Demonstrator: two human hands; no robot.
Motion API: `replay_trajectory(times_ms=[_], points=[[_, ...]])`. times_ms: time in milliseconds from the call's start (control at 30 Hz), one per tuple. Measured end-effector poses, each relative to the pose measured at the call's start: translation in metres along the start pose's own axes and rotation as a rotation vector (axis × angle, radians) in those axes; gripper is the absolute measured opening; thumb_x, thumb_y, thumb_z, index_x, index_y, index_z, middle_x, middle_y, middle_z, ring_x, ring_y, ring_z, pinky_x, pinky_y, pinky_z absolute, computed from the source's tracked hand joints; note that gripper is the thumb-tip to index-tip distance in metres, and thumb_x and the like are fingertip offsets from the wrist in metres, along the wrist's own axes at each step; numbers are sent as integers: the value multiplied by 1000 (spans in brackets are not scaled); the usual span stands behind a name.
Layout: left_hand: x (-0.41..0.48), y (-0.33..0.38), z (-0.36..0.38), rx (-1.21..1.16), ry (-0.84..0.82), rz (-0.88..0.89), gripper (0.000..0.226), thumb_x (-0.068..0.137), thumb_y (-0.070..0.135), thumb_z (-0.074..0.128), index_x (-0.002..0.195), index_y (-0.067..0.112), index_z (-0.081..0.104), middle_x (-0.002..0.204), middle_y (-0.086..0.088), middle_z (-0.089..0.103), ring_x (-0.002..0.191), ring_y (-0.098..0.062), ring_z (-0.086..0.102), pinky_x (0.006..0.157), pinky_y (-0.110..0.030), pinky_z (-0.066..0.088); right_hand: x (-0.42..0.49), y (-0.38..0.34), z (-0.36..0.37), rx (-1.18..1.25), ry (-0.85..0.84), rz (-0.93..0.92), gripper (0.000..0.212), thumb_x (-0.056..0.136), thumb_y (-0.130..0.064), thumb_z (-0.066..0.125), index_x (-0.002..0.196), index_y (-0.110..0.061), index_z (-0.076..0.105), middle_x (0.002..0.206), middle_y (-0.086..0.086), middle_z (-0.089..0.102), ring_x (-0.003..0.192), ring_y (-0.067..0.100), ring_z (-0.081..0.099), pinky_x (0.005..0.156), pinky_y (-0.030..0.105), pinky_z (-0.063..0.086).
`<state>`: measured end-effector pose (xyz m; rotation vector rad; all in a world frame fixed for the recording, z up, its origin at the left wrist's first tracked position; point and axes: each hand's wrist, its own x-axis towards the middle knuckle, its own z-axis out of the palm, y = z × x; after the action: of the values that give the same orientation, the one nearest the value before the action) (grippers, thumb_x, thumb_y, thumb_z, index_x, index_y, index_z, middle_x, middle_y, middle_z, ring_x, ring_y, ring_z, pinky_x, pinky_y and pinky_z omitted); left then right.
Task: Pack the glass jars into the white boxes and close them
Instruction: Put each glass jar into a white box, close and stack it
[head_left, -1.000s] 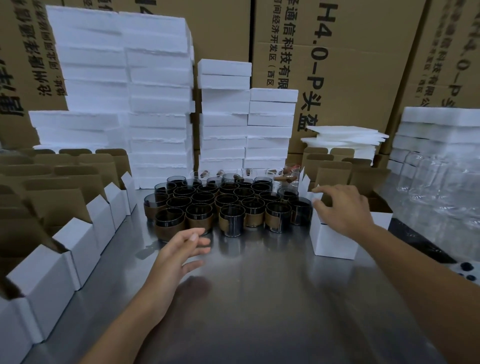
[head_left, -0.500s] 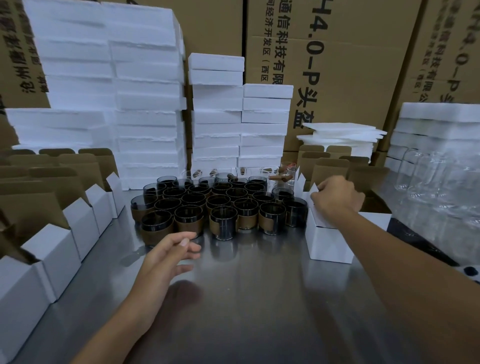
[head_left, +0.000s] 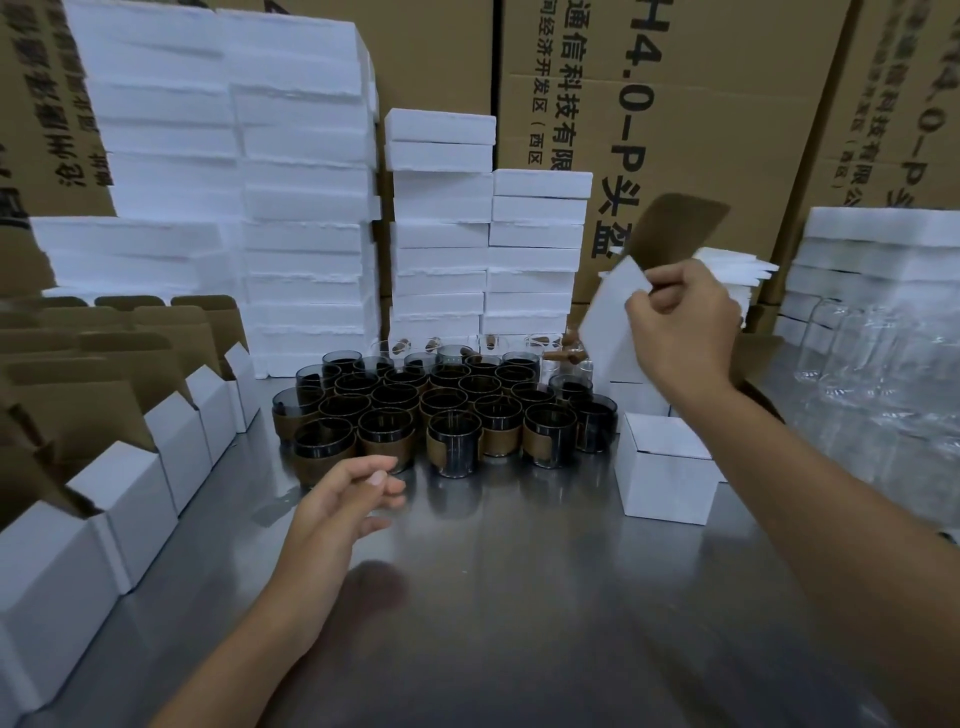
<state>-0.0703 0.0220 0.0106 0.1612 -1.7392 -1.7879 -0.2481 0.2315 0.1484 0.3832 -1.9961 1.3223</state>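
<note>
Steel tabletop (head_left: 519, 597) holds the glass jars (head_left: 452, 410) dead ahead; my left hand (head_left: 343, 499), loosely curled and empty, hovers nearest them, while my right hand (head_left: 680, 322) grips a white box (head_left: 610, 322) aloft to their right.

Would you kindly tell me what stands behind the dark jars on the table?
A row of clear jars, then white foam stacks and brown cartons. The dark jars hide the clear jars' lower parts, so their number is unclear.
</note>
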Motion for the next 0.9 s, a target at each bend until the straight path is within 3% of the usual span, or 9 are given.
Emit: replay_trajectory(times_ms=[67,133,233,300,367,533,700,800,900], points=[[-3,4,2,33,2,23,33,72,32,64,103,23,65,94,5,71,93,-9,66,78,-22,49,-27,-22,0,42,-73,-101,15,84,-16,62,87,-28,54,65,-16,53,63,1,52,56,16,38],[-6,6,5,125,-26,35,55,61,31,75,113,31,57,107,9,66,102,0,61,81,-13,48,-62,-36,5,27,-184,-172,13,84,-17,62,89,-28,56,67,-15,56,67,6,57,58,24,44],[-8,5,9,185,-102,21,92,45,23,88,124,40,44,125,17,52,115,9,50,94,-13,38,-115,-46,15,-28,-320,-235,10,85,-20,61,95,-21,62,76,-5,65,76,20,62,66,34,49],[-8,1,10,222,-148,31,105,42,25,94,127,43,37,130,20,46,118,13,44,93,-8,37,-140,-50,23,-97,-389,-284,12,86,-24,59,98,-22,61,81,-3,68,79,22,63,64,31,45],[-8,-3,10,272,-183,69,103,48,25,94,128,46,33,130,23,46,119,14,43,89,-3,37,-155,-55,33,-140,-444,-270,11,88,-29,55,98,-26,59,83,-6,68,81,19,63,61,28,38],[-2,-14,4,318,-135,71,90,72,0,77,139,39,29,126,22,51,119,8,48,82,-3,42,-168,-61,48,-72,-574,-112,11,89,-37,56,97,-30,59,83,-10,68,83,10,63,66,27,46],[3,-13,4,300,-151,79,67,76,17,73,126,47,39,121,28,56,117,8,50,86,-5,42,-166,-53,44,217,-632,-69,15,85,-28,62,99,-33,64,76,-17,69,78,-2,64,70,23,53],[3,-10,3,310,-145,50,61,74,34,68,124,52,37,116,46,50,115,21,43,86,1,38,-153,-38,40,299,-445,-148,19,84,-20,59,96,-33,64,75,-20,65,76,-4,62,66,15,50],[4,-14,0,329,-121,25,62,85,25,65,139,38,36,130,29,50,124,7,45,98,-15,41,-123,-9,46,196,-308,-44,23,88,-13,56,100,-32,57,76,-14,61,77,4,58,66,23,47]])
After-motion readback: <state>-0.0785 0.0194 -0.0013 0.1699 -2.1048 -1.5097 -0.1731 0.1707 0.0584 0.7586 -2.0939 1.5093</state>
